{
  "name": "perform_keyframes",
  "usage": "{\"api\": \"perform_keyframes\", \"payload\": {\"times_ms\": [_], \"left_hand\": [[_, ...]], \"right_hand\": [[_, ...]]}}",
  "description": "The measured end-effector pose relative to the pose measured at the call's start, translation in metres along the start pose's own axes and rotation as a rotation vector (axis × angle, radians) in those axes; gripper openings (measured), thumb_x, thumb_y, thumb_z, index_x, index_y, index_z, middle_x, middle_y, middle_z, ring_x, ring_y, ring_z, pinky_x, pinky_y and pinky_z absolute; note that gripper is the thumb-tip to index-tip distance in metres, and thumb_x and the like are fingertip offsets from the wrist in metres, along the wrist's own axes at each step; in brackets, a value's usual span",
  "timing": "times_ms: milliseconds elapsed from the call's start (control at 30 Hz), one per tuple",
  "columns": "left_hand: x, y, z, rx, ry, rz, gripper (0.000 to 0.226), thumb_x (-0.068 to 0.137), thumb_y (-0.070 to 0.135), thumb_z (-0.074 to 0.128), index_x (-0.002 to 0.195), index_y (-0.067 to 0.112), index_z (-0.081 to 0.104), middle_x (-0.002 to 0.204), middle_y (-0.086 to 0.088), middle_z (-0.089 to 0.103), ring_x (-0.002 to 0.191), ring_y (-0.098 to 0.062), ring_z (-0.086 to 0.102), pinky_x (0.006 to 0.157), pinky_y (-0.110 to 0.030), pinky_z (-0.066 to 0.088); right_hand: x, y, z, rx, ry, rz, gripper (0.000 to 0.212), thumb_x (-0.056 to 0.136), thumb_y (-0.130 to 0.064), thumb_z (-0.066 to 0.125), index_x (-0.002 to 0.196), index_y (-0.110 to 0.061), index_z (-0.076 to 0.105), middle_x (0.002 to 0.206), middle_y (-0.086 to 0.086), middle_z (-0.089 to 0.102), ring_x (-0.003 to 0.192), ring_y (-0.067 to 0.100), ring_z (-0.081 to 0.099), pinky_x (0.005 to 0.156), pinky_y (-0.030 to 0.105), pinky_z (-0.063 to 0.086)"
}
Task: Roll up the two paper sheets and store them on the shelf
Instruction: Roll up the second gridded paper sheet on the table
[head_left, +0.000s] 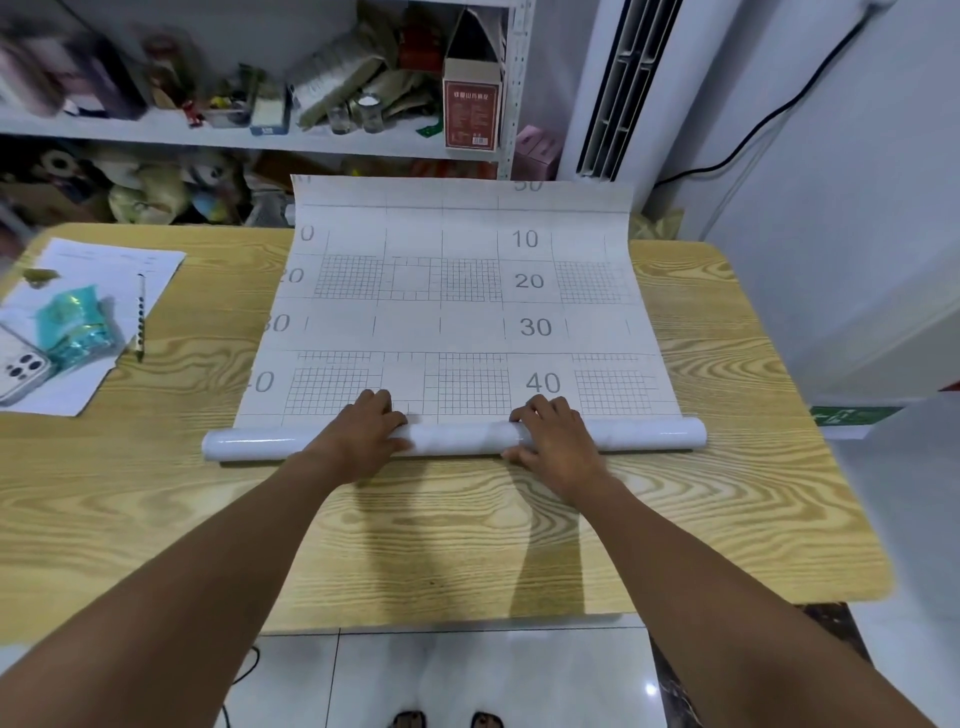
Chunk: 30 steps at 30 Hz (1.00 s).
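roll (457, 437) axis 9-3 | left hand (363, 436) + right hand (556, 441) fingers curled over it, equally near | unrolled sheet (457, 306) lies at 12

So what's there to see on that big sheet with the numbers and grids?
The paper sheet is large and white, printed with grey grid patches and the numbers 10, 20, 30, 40. It lies flat on the wooden table, its far end curling up past the table's edge. Its near end is wound into a glossy tube. The left hand and right hand hold the tube near its middle, fingers over the top, thumbs on the near side.
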<state>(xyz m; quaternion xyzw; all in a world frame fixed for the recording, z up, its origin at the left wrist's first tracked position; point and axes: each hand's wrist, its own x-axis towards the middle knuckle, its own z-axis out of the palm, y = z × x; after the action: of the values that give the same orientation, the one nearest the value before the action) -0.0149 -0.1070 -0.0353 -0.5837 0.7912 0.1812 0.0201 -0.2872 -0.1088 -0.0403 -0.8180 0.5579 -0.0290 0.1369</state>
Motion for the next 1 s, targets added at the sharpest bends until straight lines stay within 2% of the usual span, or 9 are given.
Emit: {"api": "perform_keyframes", "payload": {"times_ms": [167,267,400,500,567,700,800,900,1000], "left_hand": [[-0.001,0.003,-0.003,0.042,-0.024,-0.022,0.040,0.096,0.032,0.041,0.132,0.016,0.041,0.121,-0.007,0.050,0.110,-0.024,0.041,0.089,-0.036,0.037],[0.000,0.007,-0.005,0.047,-0.011,-0.040,0.039,0.097,0.026,0.040,0.134,0.019,0.035,0.123,-0.006,0.053,0.111,-0.024,0.044,0.091,-0.035,0.036],[-0.004,0.011,-0.008,-0.019,-0.027,-0.030,0.056,0.089,0.043,0.052,0.135,0.018,0.033,0.126,-0.005,0.048,0.112,-0.023,0.047,0.093,-0.036,0.036],[-0.007,0.009,-0.007,0.006,0.006,0.038,0.068,0.078,0.047,0.065,0.131,0.017,0.035,0.123,-0.004,0.039,0.097,-0.022,0.050,0.084,-0.034,0.038],[-0.008,0.008,-0.005,0.019,0.022,0.046,0.062,0.076,0.044,0.068,0.123,0.015,0.040,0.118,-0.004,0.038,0.085,-0.019,0.045,0.076,-0.030,0.035],[-0.007,0.009,-0.004,0.017,0.006,0.046,0.045,0.081,0.042,0.063,0.110,0.012,0.045,0.110,-0.004,0.043,0.085,-0.018,0.041,0.072,-0.030,0.030],[-0.005,0.008,-0.003,0.024,-0.005,0.042,0.041,0.084,0.041,0.059,0.112,0.012,0.048,0.111,-0.004,0.048,0.095,-0.021,0.043,0.077,-0.031,0.035],[-0.004,0.006,-0.002,0.125,-0.011,0.042,0.039,0.089,0.041,0.051,0.118,0.014,0.049,0.115,-0.004,0.051,0.105,-0.022,0.041,0.085,-0.032,0.036],[-0.003,0.006,-0.001,0.178,-0.019,0.033,0.040,0.092,0.040,0.046,0.122,0.014,0.050,0.117,-0.004,0.052,0.110,-0.022,0.040,0.087,-0.033,0.036]], "right_hand": [[0.002,0.000,-0.002,-0.030,-0.058,-0.016,0.039,0.094,-0.040,0.046,0.125,-0.017,0.050,0.122,0.002,0.049,0.111,0.022,0.040,0.094,0.034,0.034],[0.002,0.000,-0.002,-0.052,-0.070,-0.023,0.038,0.096,-0.039,0.041,0.125,-0.016,0.051,0.121,0.004,0.051,0.111,0.023,0.042,0.092,0.035,0.034],[0.001,-0.001,0.000,-0.039,-0.037,-0.027,0.035,0.098,-0.035,0.039,0.127,-0.019,0.048,0.122,0.004,0.054,0.112,0.025,0.045,0.090,0.037,0.035],[-0.001,-0.001,0.001,-0.023,-0.006,-0.036,0.029,0.097,-0.033,0.040,0.121,-0.019,0.049,0.118,0.003,0.055,0.107,0.025,0.046,0.085,0.037,0.036],[-0.001,-0.002,0.003,-0.018,0.024,-0.049,0.026,0.096,-0.030,0.043,0.117,-0.017,0.052,0.116,0.004,0.054,0.103,0.025,0.047,0.081,0.036,0.036],[-0.002,-0.004,0.005,-0.036,0.094,-0.054,0.025,0.094,-0.025,0.050,0.113,-0.011,0.059,0.115,0.009,0.055,0.103,0.031,0.049,0.080,0.041,0.042],[-0.004,-0.005,0.003,-0.067,0.122,-0.044,0.029,0.093,-0.031,0.052,0.113,-0.012,0.061,0.115,0.010,0.055,0.104,0.034,0.048,0.083,0.045,0.044],[-0.006,-0.004,0.002,-0.105,0.062,-0.067,0.044,0.087,-0.044,0.056,0.119,-0.014,0.057,0.119,0.009,0.052,0.107,0.034,0.044,0.088,0.044,0.042],[-0.006,-0.003,0.002,-0.088,0.051,-0.073,0.053,0.081,-0.043,0.064,0.124,-0.015,0.052,0.119,0.008,0.052,0.108,0.031,0.046,0.090,0.041,0.039]]}}
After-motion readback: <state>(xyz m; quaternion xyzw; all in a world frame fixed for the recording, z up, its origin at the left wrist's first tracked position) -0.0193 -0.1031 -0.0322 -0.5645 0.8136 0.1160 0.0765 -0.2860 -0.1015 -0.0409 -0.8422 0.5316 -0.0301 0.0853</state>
